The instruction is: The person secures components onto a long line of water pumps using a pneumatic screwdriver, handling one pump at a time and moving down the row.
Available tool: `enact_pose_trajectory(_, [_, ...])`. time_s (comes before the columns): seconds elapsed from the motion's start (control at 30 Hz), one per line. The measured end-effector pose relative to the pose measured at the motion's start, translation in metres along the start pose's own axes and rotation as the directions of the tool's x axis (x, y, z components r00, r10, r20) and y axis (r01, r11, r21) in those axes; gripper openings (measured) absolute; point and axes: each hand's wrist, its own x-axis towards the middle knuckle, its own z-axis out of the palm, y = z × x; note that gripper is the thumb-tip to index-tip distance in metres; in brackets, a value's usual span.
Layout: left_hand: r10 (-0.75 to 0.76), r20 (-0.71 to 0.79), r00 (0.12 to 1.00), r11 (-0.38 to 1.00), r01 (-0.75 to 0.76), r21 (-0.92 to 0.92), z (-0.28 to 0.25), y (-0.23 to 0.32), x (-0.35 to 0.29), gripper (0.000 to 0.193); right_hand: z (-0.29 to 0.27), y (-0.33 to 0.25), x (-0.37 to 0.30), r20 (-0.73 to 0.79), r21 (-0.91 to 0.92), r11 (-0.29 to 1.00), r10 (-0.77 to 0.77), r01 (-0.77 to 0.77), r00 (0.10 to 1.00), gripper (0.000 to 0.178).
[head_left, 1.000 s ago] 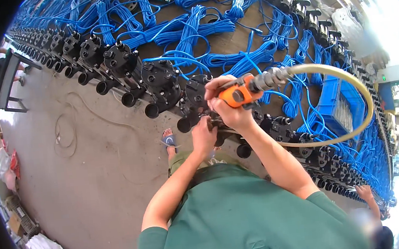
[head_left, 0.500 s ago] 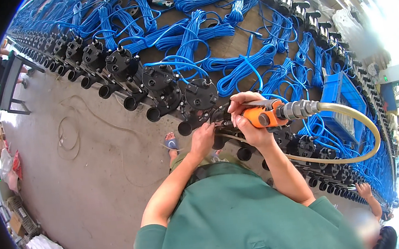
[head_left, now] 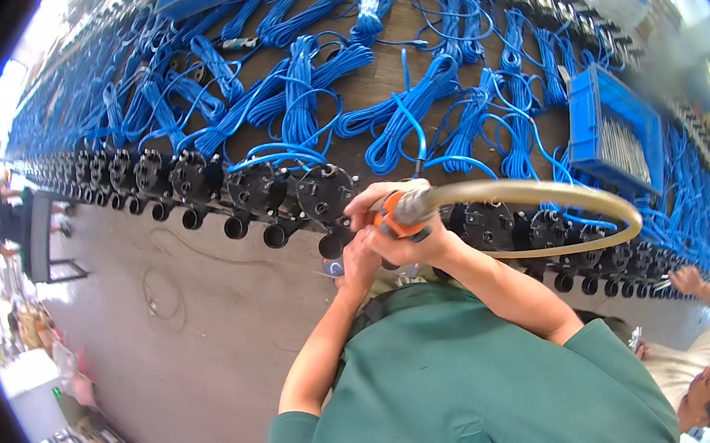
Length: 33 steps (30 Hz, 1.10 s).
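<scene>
My right hand [head_left: 403, 225] grips an orange air tool [head_left: 391, 215] with a tan hose [head_left: 543, 195] that loops off to the right. The tool points left at a black pump unit [head_left: 326, 192] in a long row on the workbench. My left hand [head_left: 359, 264] sits just below the tool, by the black pipe outlet [head_left: 332, 245] under that pump; what it holds is hidden. Blue cable bundles [head_left: 396, 122] lie across the bench behind the pumps.
More black pumps [head_left: 186, 177] line the bench edge to left and right. A blue crate [head_left: 614, 134] sits on the bench at the right. Another person [head_left: 707, 357] works at lower right. Grey concrete floor [head_left: 176, 327] lies below, with a cord loop and clutter at lower left.
The tool has swung down and left, from level over the cables to the pump at the bench edge. The view has shifted right along the bench; both hands now meet at one pump.
</scene>
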Motion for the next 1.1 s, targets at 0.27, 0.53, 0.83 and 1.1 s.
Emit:
enact_pose_trajectory(0.27, [-0.157,0.615,0.773,0.974,0.017,0.227,-0.135,0.136,0.090,0.020,-0.028,-0.063,0.001,-0.149,-0.117,0.974,-0.211,0.195,0.966,0.046])
enact_pose_trajectory(0.53, [0.003,0.982,0.190,0.749,-0.651,0.123,-0.109,0.105,0.293,0.021,-0.050,-0.099,-0.041,-0.741,-0.172,0.965,-0.260,0.199,0.620,0.038])
enact_pose_trajectory(0.83, [0.703,0.617,-0.354,0.474,-0.414,-0.777,0.090,0.019,0.276,0.028,-0.027,-0.085,-0.027,-0.872,-0.317,0.945,-0.255,-0.086,0.417,0.036])
enact_pose_trajectory(1.1, [0.764,0.527,-0.372,0.398,-0.372,-0.839,0.102,0.018,0.271,0.022,-0.028,-0.059,0.001,-0.919,-0.248,0.937,-0.148,-0.246,0.365,0.037])
